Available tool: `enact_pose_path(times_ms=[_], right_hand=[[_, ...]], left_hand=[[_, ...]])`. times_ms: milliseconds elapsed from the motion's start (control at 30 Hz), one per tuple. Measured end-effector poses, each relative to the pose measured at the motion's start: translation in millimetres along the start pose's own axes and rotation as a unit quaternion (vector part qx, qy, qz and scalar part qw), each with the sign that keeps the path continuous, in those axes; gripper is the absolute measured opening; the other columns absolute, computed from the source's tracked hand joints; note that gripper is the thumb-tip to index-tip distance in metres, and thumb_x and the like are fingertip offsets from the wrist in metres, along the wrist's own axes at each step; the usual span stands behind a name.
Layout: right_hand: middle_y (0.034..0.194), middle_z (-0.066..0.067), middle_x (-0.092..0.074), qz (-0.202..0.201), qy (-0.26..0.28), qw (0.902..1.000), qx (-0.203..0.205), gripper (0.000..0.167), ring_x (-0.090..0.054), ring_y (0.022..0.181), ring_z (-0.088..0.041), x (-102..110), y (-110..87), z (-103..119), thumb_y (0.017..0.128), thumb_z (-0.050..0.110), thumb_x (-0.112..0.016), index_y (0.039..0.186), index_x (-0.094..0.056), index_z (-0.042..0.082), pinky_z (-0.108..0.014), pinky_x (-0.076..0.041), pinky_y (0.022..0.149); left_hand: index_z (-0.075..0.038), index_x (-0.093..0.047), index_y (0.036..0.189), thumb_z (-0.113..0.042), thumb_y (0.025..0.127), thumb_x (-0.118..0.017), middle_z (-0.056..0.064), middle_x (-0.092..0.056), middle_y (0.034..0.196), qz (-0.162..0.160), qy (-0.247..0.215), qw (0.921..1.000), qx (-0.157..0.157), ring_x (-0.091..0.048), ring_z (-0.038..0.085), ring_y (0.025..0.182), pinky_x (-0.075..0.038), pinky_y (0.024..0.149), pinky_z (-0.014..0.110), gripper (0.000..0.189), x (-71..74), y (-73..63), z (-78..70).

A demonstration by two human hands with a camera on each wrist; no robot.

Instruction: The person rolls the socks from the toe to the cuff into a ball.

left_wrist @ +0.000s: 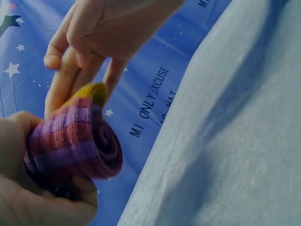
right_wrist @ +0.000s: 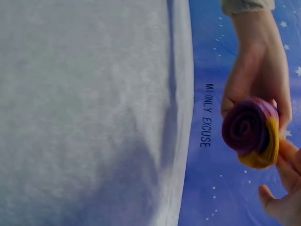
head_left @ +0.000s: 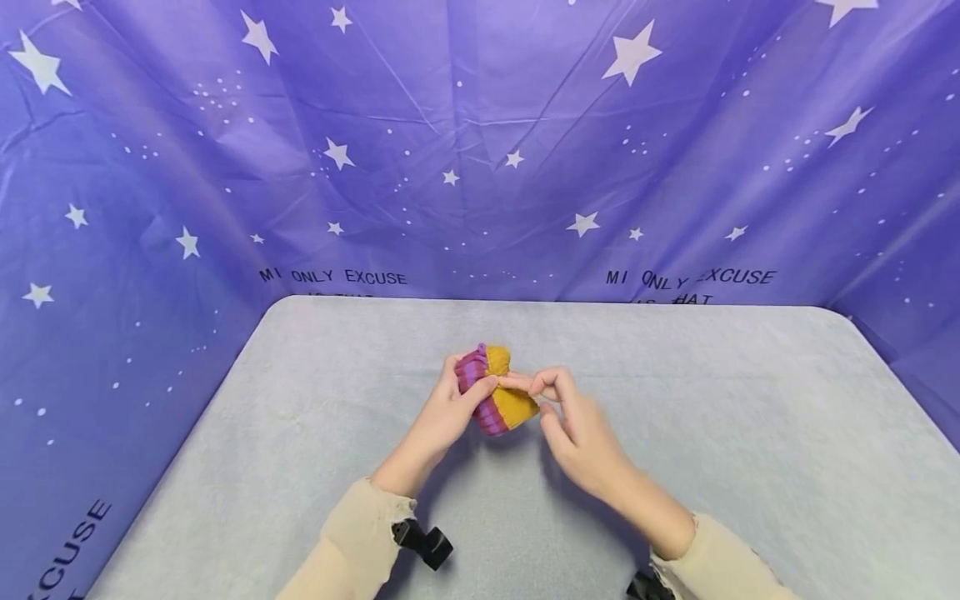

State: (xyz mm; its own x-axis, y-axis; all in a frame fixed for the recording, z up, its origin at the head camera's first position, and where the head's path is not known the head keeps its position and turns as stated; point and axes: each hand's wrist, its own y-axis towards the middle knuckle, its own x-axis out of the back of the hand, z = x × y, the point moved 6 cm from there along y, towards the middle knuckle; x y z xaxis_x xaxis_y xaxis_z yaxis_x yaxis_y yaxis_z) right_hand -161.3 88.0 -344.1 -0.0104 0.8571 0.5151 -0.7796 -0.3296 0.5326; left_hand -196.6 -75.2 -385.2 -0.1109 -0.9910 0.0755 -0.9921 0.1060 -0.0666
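A rolled-up knitted sock (head_left: 491, 418), with purple and maroon stripes and a mustard-yellow section (head_left: 516, 407), is held up over the table. My left hand (head_left: 438, 417) grips the striped side, thumb across the front. From the other side, my right hand (head_left: 588, 442) reaches in with its fingers at the yellow section. Its thumb stands apart from the sock in the right wrist view. Both wrist views show the spiral end of the roll (right_wrist: 244, 128). The yellow part (left_wrist: 98, 92) partly covers the right fingers in the left wrist view.
A pale grey-blue cloth-covered table (head_left: 300, 433) lies under both hands, its rounded far edge against a purple-blue curtain (head_left: 480, 150) with white stars and printed words. Black wrist mounts (head_left: 423, 543) sit at the cream sleeves (head_left: 348, 533).
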Motion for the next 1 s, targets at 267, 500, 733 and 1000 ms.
enact_pose_path(times_ms=[267, 500, 733, 1000], right_hand=[[0.113, -0.003, -0.073, -0.018, 0.041, 0.999, 0.01, 0.028, -0.067, 0.111, -0.018, 13.0, 14.2, -7.4, 0.088, -0.008, -0.065, 0.109, -0.067, 0.009, -0.018, -0.047, 0.103], [0.113, 0.0, -0.071, 0.072, 0.062, 0.9955, -0.006, 0.028, -0.064, 0.111, -0.011, 13.3, 16.5, -17.3, 0.087, 0.0, -0.071, 0.113, -0.068, 0.012, -0.025, -0.05, 0.103], [0.114, 0.003, -0.068, 0.123, 0.029, 0.9904, 0.056, 0.023, -0.061, 0.113, -0.017, 12.8, 18.7, -21.9, 0.086, 0.003, -0.072, 0.101, -0.065, 0.019, -0.034, -0.049, 0.105], [0.103, 0.007, -0.073, 0.089, 0.013, 0.9848, 0.148, 0.027, -0.062, 0.116, -0.019, 23.9, 16.9, -16.0, 0.079, -0.001, -0.076, 0.09, -0.068, 0.022, -0.026, -0.045, 0.107]], left_hand=[[-0.001, -0.037, 0.133, -0.008, 0.096, -0.058, 0.025, -0.058, 0.125, 0.081, -0.004, 0.9956, -0.048, -0.061, 0.014, 0.101, -0.051, 0.091, 0.027, 0.043, -1.9, -5.3, -11.6], [-0.003, -0.044, 0.135, -0.004, 0.092, -0.063, 0.023, -0.058, 0.126, 0.109, 0.0, 0.992, -0.065, -0.061, 0.013, 0.102, -0.054, 0.09, 0.029, 0.047, 2.3, -7.0, -13.2], [-0.003, -0.052, 0.132, -0.003, 0.088, -0.069, 0.021, -0.061, 0.123, 0.107, 0.016, 0.9909, -0.079, -0.06, 0.014, 0.102, -0.054, 0.089, 0.034, 0.047, 8.2, -6.4, -14.5], [-0.001, -0.052, 0.133, 0.003, 0.082, -0.072, 0.022, -0.06, 0.123, 0.121, 0.008, 0.9891, -0.084, -0.061, 0.015, 0.1, -0.058, 0.083, 0.026, 0.055, 12.2, -8.6, -18.6]])
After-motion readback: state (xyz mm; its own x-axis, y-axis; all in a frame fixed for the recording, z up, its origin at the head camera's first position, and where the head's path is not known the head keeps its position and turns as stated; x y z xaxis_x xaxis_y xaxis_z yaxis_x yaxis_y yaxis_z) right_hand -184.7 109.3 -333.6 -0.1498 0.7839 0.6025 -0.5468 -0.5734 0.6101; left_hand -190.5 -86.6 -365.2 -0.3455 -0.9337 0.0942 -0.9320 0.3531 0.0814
